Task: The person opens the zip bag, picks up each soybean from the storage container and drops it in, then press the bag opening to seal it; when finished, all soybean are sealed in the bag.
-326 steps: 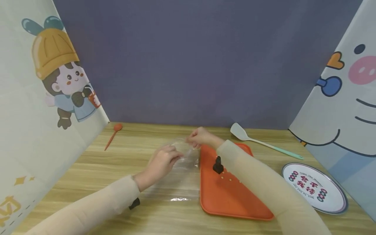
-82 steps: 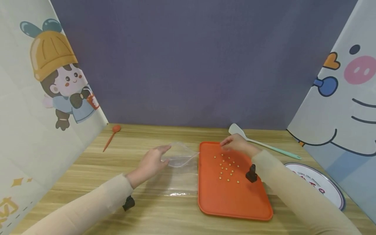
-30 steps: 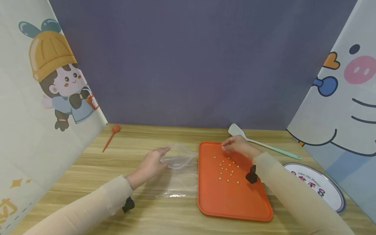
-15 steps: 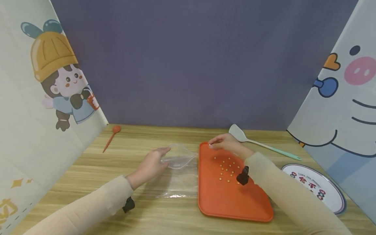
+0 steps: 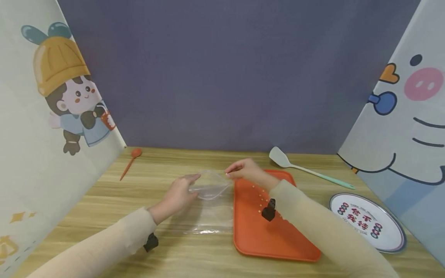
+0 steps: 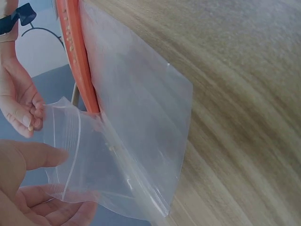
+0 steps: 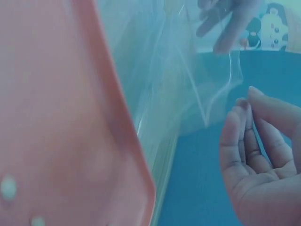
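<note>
My left hand (image 5: 175,197) holds a clear zip bag (image 5: 210,192) by its left edge, the mouth gaping. In the left wrist view, the thumb lies on one side of the bag (image 6: 127,89) and the fingers on the other; small yellowish specks show inside its film. My right hand (image 5: 251,172) is at the right corner of the mouth, above the orange tray (image 5: 271,241). Its thumb and fingertips pinch a small yellowish bean (image 6: 30,127). Several similar beans (image 5: 260,211) lie scattered on the tray, partly hidden by the right forearm.
An orange spoon (image 5: 131,162) lies at the back left of the wooden table (image 5: 149,258). Behind the tray rests a spatula (image 5: 306,168) with a mint handle. A white oval plate (image 5: 382,235) with printed lettering is at the right.
The right hand has moved left from over the tray to the bag's mouth with a bean. Earlier both hands were at the bag top; since then its mouth has spread open.
</note>
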Tool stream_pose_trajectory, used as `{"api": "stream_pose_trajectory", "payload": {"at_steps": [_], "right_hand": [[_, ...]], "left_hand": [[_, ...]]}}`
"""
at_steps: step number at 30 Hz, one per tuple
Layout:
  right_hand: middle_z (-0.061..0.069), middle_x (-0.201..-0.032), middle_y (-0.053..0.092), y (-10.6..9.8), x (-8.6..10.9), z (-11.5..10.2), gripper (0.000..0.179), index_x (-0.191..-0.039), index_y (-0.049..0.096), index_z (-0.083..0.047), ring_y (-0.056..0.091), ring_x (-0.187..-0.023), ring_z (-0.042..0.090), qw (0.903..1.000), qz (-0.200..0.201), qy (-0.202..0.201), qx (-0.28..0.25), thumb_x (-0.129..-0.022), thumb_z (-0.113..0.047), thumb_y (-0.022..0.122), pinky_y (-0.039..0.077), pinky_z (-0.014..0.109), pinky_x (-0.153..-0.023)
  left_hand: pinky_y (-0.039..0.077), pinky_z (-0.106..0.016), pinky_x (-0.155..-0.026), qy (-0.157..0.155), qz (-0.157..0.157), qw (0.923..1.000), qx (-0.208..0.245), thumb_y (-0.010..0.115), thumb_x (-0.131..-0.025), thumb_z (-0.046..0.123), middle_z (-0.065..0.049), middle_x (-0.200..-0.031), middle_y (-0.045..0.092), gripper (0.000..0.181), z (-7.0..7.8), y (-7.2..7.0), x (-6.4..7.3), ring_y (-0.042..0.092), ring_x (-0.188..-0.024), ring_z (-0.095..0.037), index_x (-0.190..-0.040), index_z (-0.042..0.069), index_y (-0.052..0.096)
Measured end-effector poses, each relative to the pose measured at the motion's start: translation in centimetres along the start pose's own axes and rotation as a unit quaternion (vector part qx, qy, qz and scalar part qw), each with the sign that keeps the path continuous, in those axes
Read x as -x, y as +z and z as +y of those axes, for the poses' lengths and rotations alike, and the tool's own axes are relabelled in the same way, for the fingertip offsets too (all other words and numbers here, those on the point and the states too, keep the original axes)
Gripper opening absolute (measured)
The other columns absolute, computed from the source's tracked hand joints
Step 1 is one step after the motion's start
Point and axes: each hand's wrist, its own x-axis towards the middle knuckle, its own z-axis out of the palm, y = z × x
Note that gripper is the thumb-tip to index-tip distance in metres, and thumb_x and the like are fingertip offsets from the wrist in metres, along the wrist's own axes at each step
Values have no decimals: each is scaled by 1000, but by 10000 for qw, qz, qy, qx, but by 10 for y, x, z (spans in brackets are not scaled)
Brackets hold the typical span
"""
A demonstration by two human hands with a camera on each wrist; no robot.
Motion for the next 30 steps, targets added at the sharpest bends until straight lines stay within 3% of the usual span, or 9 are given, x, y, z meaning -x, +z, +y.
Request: {"api": "stream_pose_trajectory", "payload": {"at_steps": [10, 16, 20, 25, 30], "right_hand": [[9, -87, 76, 28, -8, -13, 17, -98, 74, 1, 64, -65, 10, 9992, 70, -12, 400, -82, -5, 74, 58, 51, -79], [12, -86, 75, 36, -9, -20, 18, -99, 74, 3, 67, -72, 28, 9977, 117, -162, 655, -83, -5, 74, 59, 49, -76], [13, -90, 75, 36, -9, -20, 18, -100, 75, 1, 67, -83, 39, 9977, 194, -163, 625, -84, -6, 74, 60, 49, -76], [13, -92, 75, 30, -8, -17, 21, -104, 73, 2, 69, -80, 33, 9983, 239, -140, 510, -85, -7, 72, 59, 49, -79], [9, -93, 75, 17, -7, -12, 22, -106, 74, -3, 68, -91, 38, 9985, 322, 132, 433, -86, -13, 73, 57, 51, -86]], "left_hand": [[48, -49, -103, 51, -7, 10000, -70, 75, -80, 7, -21, -136, 55, 60, -1, -1, -1, 56, -123, -38, -135, 0, 53], [47, -48, -104, 69, 2, 10000, -40, 75, -80, 7, -20, -136, 56, 59, -2, -1, -2, 55, -124, -37, -135, 0, 53], [48, -49, -103, 75, 5, 9999, -99, 74, -80, 7, -20, -136, 55, 60, -2, 0, -3, 56, -123, -38, -135, 0, 53], [48, -48, -103, 13, -12, 10000, -68, 74, -80, 7, -20, -137, 55, 60, -2, 0, -3, 56, -122, -38, -136, 0, 53], [48, -49, -103, -50, -16, 10000, -14, 75, -79, 7, -21, -138, 54, 61, -1, 0, -2, 56, -123, -38, -136, 1, 52]]}}
